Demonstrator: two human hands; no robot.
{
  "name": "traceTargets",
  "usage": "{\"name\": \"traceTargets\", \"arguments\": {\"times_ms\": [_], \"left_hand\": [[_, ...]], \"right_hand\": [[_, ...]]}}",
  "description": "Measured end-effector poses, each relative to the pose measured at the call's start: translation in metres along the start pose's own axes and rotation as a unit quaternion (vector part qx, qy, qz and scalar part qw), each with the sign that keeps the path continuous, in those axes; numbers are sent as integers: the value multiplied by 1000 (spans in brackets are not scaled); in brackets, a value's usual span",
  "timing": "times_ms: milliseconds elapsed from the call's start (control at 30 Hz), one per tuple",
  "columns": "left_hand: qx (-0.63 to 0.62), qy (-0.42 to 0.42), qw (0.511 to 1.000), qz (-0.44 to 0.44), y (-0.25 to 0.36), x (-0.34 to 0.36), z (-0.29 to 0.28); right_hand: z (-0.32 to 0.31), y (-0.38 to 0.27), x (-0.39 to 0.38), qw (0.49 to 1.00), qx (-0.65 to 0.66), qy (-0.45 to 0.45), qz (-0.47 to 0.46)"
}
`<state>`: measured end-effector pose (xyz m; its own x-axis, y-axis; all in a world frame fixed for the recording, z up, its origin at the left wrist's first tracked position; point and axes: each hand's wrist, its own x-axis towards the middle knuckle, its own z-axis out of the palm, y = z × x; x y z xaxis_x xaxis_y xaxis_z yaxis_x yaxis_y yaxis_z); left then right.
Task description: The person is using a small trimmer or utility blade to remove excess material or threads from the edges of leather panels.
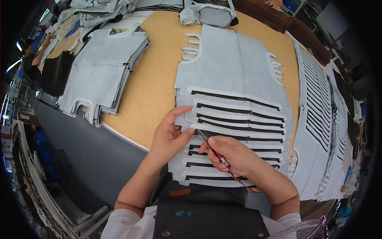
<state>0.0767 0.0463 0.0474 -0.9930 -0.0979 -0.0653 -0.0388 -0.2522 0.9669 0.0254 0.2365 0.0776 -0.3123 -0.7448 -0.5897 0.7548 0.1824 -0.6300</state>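
Note:
A light grey sewn fabric panel (223, 59) lies in front of me, with several black slots (238, 127) edged in pale strips across its near half. My left hand (169, 133) is at the panel's left edge. Its thumb presses on the end of one slot, the index finger reaches out above, and the other fingers curl at the edge, partly hidden. In my right hand (230, 153) is a slim pointed tool (219, 155) with a red handle and a braided cord (238, 181). Its dark tip meets the slot end beside my left thumb.
Stacked grey panels (97, 67) lie on the tan tabletop (155, 51) at left. Slotted panels (318, 103) overlap at right. A rolled grey piece (211, 15) and brown stacks (264, 14) are at the back. Another person (34, 59) stands far left; another hand (274, 4) shows at the top.

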Motion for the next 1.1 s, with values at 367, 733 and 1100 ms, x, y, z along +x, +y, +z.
{"name": "traceTargets", "arguments": {"times_ms": [367, 733, 1100], "left_hand": [[-40, -13, 999, -17, 1, 0, -3], [-35, -16, 999, -17, 3, 0, -3], [-22, 13, 1000, -6, 4, 1, 0]], "right_hand": [[7, 2, 4, 998, -44, 44, -31], [11, 3, 5, 991, -106, 79, -37], [14, 2, 4, 992, -90, 82, -36]]}}
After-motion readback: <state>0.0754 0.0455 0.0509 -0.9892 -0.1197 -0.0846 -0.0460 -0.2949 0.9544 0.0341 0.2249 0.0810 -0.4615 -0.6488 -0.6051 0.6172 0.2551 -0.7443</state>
